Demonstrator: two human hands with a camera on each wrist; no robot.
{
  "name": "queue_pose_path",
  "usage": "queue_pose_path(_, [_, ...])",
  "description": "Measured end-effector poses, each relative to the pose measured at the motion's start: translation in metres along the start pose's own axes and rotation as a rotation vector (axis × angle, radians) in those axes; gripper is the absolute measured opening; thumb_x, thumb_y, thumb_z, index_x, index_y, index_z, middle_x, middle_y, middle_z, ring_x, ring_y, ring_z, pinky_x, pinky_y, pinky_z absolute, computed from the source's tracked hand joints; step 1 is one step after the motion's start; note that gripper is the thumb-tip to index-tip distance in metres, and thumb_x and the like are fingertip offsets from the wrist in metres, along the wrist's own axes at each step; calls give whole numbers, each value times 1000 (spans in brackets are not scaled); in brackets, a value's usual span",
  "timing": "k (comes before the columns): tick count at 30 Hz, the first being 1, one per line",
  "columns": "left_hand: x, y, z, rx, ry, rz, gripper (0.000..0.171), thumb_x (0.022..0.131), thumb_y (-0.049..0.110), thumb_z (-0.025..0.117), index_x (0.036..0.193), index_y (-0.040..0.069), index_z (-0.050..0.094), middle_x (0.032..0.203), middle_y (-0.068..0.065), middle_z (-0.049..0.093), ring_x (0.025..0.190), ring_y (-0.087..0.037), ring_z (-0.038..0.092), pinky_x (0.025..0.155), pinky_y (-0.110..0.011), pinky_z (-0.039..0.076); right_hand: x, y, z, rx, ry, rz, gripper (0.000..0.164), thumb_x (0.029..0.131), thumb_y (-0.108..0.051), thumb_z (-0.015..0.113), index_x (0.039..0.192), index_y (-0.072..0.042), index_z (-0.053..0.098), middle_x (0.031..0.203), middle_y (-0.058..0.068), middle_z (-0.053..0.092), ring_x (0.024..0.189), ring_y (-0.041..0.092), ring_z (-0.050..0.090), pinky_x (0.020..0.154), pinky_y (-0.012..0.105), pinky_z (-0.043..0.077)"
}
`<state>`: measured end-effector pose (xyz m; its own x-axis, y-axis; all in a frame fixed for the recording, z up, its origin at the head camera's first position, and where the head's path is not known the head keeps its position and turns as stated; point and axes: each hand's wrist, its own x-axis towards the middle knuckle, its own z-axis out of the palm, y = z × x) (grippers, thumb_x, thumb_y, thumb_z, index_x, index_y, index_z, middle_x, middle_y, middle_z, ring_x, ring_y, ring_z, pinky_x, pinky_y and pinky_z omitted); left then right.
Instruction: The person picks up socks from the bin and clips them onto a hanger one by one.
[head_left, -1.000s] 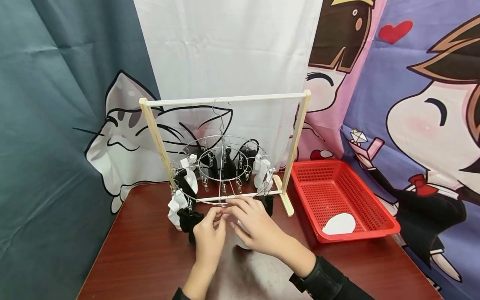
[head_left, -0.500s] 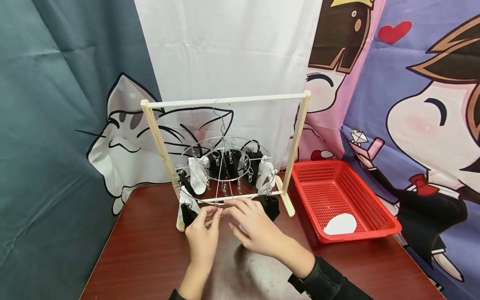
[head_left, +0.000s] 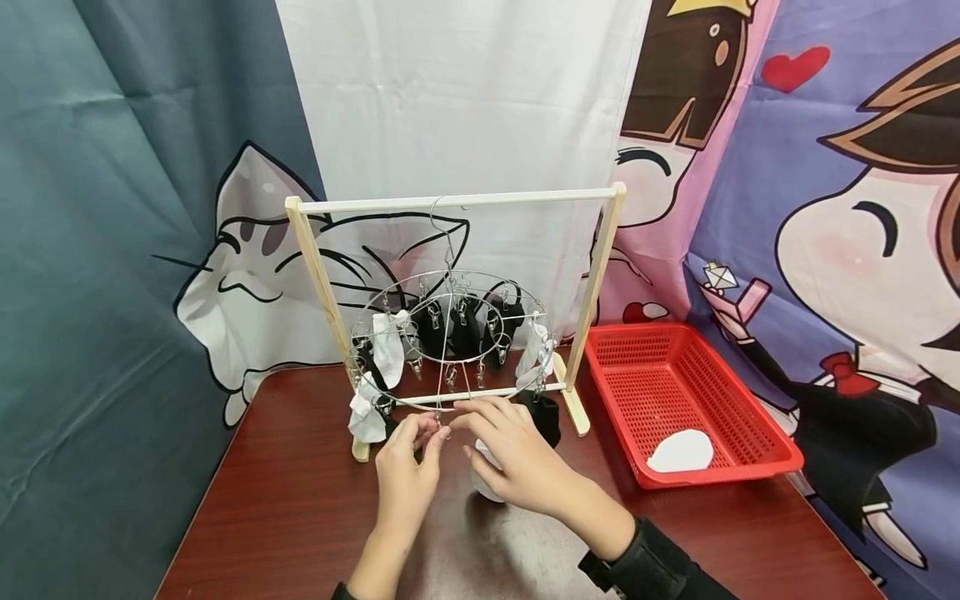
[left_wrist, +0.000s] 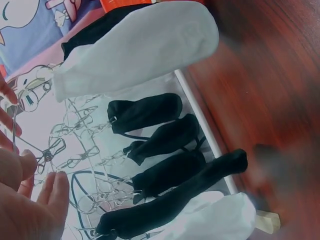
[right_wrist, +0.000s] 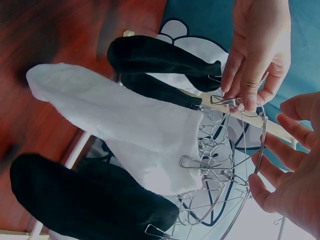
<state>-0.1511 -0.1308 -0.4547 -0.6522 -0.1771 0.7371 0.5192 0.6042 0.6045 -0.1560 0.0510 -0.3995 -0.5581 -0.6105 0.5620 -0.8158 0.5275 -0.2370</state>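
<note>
A round wire clip hanger (head_left: 450, 333) hangs by its hook from a wooden rack (head_left: 465, 201). My left hand (head_left: 405, 475) pinches a metal peg (right_wrist: 225, 102) at the near rim, between thumb and fingertips; no sock hangs from that peg. Beside it, my right hand (head_left: 525, 458) holds the wire rim (right_wrist: 262, 140) between thumb and fingers. A white sock (right_wrist: 145, 135) hangs from a peg near the right hand, mostly hidden in the head view. Next to it hangs a black sock (right_wrist: 75, 200). Several more black socks (left_wrist: 145, 112) and white socks (head_left: 387, 346) hang round the hanger.
A red plastic basket (head_left: 600, 375) stands right of the rack, with one white piece of cloth (head_left: 681, 451) inside. The rack's foot (head_left: 573, 408) rests on the brown table (head_left: 247, 500). Printed curtains (head_left: 480, 100) close off the back and sides.
The hanger has turned and swung slightly, shifting the socks on its left side. My left hand has moved a little left with the peg; my right hand has stayed nearly in place.
</note>
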Motion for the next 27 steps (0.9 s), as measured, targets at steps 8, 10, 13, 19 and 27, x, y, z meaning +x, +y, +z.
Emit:
queue_pose_path(8, [2, 3, -5, -18, -121, -96, 24, 87, 0, 77, 106, -3, 62, 91, -14, 73, 78, -24, 75, 69, -27, 61, -1, 0, -3, 10, 8, 4, 29, 93, -14, 65, 123, -15, 65, 139, 0, 58, 132, 21, 48, 98, 44, 41])
queue_pose_path(10, [5, 4, -6, 36, -167, -75, 25, 89, 1, 75, 110, -5, 64, 89, -12, 72, 76, -22, 74, 68, -31, 61, -1, 0, -4, 13, -1, 7, 30, 93, -13, 65, 123, -15, 64, 139, 0, 58, 132, 21, 48, 100, 45, 41])
queue_pose_path(13, [8, 6, -8, 146, -231, -1, 18, 91, 5, 73, 105, -4, 68, 83, -8, 66, 71, -20, 67, 63, -34, 57, -1, 0, -4, 15, -12, 13, 31, 94, -13, 64, 125, -15, 64, 139, 0, 58, 132, 20, 48, 102, 46, 41])
queue_pose_path(19, [11, 10, -12, 233, -272, 113, 12, 93, 10, 73, 90, 6, 62, 73, 0, 55, 62, -12, 55, 55, -29, 48, -2, 2, -5, 18, -15, 23, 32, 94, -14, 64, 126, -16, 64, 140, -2, 58, 133, 18, 47, 102, 45, 41])
queue_pose_path(27, [9, 5, -14, 151, -219, 97, 19, 87, 6, 78, 81, 14, 62, 63, 14, 47, 54, 4, 42, 47, -12, 36, -3, 6, -10, 50, -31, 4, 34, 95, -13, 63, 129, -16, 61, 141, 0, 58, 135, 16, 47, 106, 45, 39])
